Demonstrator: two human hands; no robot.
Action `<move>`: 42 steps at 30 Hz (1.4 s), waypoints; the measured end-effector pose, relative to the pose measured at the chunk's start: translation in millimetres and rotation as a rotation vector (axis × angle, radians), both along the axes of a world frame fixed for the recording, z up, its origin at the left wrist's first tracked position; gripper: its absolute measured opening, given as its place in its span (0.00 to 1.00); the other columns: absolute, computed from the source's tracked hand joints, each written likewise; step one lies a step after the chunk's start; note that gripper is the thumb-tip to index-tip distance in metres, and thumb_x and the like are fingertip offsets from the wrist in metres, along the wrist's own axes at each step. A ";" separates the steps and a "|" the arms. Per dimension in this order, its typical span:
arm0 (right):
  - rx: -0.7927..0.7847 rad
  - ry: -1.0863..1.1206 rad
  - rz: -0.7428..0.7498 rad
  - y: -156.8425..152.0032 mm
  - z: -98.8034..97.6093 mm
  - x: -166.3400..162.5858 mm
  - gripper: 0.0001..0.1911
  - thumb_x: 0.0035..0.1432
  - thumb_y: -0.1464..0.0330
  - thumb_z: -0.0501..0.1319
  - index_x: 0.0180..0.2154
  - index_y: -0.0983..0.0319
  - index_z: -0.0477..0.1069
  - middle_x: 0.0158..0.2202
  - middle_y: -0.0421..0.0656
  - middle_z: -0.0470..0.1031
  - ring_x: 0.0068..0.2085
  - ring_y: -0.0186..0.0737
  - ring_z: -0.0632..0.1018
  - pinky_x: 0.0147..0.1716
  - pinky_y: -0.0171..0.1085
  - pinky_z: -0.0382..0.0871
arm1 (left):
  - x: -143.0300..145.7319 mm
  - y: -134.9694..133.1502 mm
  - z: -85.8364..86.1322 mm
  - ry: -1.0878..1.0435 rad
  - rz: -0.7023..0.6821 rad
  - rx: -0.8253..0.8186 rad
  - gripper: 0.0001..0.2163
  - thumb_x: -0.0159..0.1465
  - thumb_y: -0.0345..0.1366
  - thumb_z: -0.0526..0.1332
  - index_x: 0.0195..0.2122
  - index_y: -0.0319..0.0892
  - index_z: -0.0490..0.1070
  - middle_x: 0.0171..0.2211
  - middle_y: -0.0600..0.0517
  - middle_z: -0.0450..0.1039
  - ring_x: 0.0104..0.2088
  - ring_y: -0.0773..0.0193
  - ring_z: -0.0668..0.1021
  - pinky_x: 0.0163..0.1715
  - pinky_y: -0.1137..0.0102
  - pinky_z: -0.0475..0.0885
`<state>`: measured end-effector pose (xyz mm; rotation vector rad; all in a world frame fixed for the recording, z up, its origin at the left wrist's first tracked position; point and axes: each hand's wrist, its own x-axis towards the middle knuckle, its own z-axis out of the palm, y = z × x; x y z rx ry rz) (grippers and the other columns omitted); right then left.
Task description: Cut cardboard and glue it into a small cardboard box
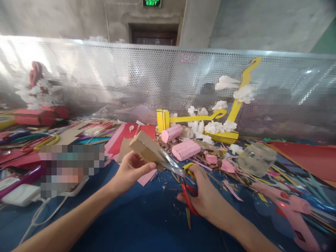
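Note:
My left hand [136, 166] grips a small brown cardboard box [147, 145] from below and the side, tilted up off the table. In my right hand [203, 189] is a pair of scissors [181, 171] with one red and one yellow handle. The parted blades lie against the right edge of the cardboard. Just beyond the blades, two pink paper-covered blocks [186, 149] rest on the scraps. A narrow brown cardboard sliver [188, 217] lies on the blue tabletop [136, 217] below the scissors.
A pink glue gun [291, 210] with a lit red light lies at right. Yellow shapes with white tufts [220, 134] stand before a perforated metal screen [118, 77]. A white charger [22, 195] with cable lies left. A red tufted piece [35, 115] stands far left.

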<state>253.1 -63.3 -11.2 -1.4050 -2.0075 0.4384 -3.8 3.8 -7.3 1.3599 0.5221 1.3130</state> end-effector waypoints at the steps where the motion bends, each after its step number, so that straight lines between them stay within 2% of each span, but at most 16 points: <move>1: 0.025 -0.002 -0.008 1.4 -0.4 -0.7 0.21 0.57 0.60 0.71 0.46 0.57 0.64 0.46 0.45 0.69 0.46 0.47 0.73 0.47 0.43 0.71 | -0.2 0.0 0.4 0.009 -0.010 0.008 0.16 0.57 0.34 0.75 0.43 0.38 0.75 0.42 0.45 0.85 0.40 0.58 0.86 0.44 0.64 0.82; 4: 0.063 0.007 0.036 4.6 -0.1 0.1 0.17 0.62 0.60 0.67 0.47 0.57 0.65 0.47 0.45 0.70 0.47 0.47 0.73 0.49 0.42 0.69 | -0.8 -0.4 2.6 0.019 -0.029 0.034 0.15 0.55 0.34 0.76 0.42 0.38 0.77 0.40 0.46 0.85 0.39 0.59 0.86 0.42 0.66 0.81; 8: 0.044 0.027 0.128 2.2 6.7 2.5 0.08 0.67 0.62 0.62 0.44 0.57 0.67 0.44 0.44 0.72 0.44 0.44 0.74 0.45 0.40 0.69 | -1.4 -0.9 4.5 0.067 -0.044 0.049 0.13 0.53 0.34 0.77 0.37 0.37 0.80 0.35 0.46 0.85 0.33 0.58 0.86 0.36 0.66 0.82; 15: -0.020 0.041 0.105 -0.3 11.6 -1.6 0.07 0.62 0.69 0.65 0.41 0.56 0.69 0.41 0.39 0.75 0.42 0.41 0.76 0.44 0.37 0.68 | 1.3 -4.2 4.4 0.087 -0.085 0.046 0.10 0.55 0.34 0.76 0.37 0.38 0.82 0.34 0.47 0.86 0.33 0.60 0.86 0.38 0.67 0.82; 24: 0.012 0.030 0.053 4.2 2.6 -2.9 0.02 0.62 0.71 0.63 0.36 0.57 0.71 0.35 0.39 0.77 0.36 0.40 0.77 0.37 0.36 0.68 | 4.2 -7.1 5.0 0.101 -0.006 0.023 0.12 0.53 0.36 0.77 0.34 0.38 0.79 0.31 0.47 0.85 0.29 0.60 0.85 0.32 0.69 0.82; 30: 0.042 0.042 -0.016 3.7 3.6 -2.9 0.03 0.59 0.71 0.62 0.35 0.57 0.73 0.34 0.39 0.79 0.34 0.40 0.78 0.35 0.35 0.69 | 6.1 -7.4 6.6 -0.001 -0.027 0.012 0.14 0.55 0.31 0.76 0.41 0.39 0.78 0.40 0.47 0.86 0.39 0.58 0.86 0.43 0.63 0.82; 35: 0.043 0.054 -0.030 2.3 3.3 -5.2 0.03 0.60 0.69 0.60 0.34 0.58 0.73 0.30 0.39 0.77 0.30 0.39 0.75 0.30 0.34 0.67 | 5.0 -6.2 4.4 -0.012 -0.056 0.005 0.16 0.57 0.33 0.75 0.45 0.40 0.76 0.42 0.46 0.84 0.41 0.57 0.86 0.44 0.63 0.82; 39: -0.015 0.152 -0.036 6.5 -1.4 -5.0 0.10 0.65 0.61 0.59 0.33 0.59 0.70 0.26 0.37 0.71 0.27 0.36 0.70 0.26 0.33 0.65 | 2.3 -4.0 4.4 0.020 -0.051 0.022 0.21 0.59 0.34 0.73 0.53 0.43 0.72 0.48 0.45 0.81 0.46 0.56 0.84 0.46 0.63 0.80; 42: -0.015 0.252 -0.018 11.6 -3.5 -2.0 0.12 0.65 0.58 0.60 0.36 0.59 0.68 0.30 0.38 0.71 0.29 0.37 0.71 0.29 0.33 0.67 | -0.8 -2.5 4.3 0.084 -0.016 0.074 0.22 0.61 0.35 0.72 0.56 0.44 0.70 0.50 0.45 0.79 0.49 0.55 0.81 0.48 0.63 0.79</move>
